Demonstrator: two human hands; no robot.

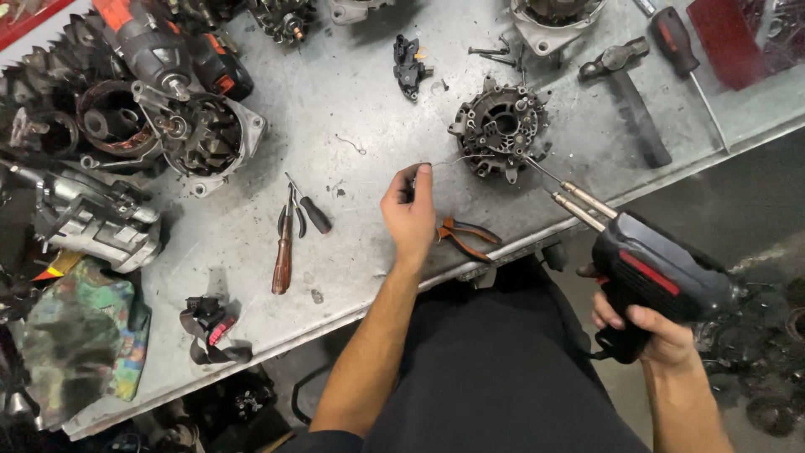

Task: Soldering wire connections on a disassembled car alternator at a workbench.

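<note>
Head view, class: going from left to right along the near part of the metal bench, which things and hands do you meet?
Black clip with red tag → wooden-handled screwdriver → left hand pinching thin wire → orange-handled pliers → soldering gun → right hand gripping it.

workbench: spans the scene, its near edge running from near left up to far right
round alternator part: on the bench, right of centre
soldering gun: right of the bench edge, in the right hand, tip reaching the round part's near side
left hand: near-left of the round part, pinching a thin wire leading to it
pliers: just right of the left hand
screwdriver: left of the left hand
hammer: far right
</note>
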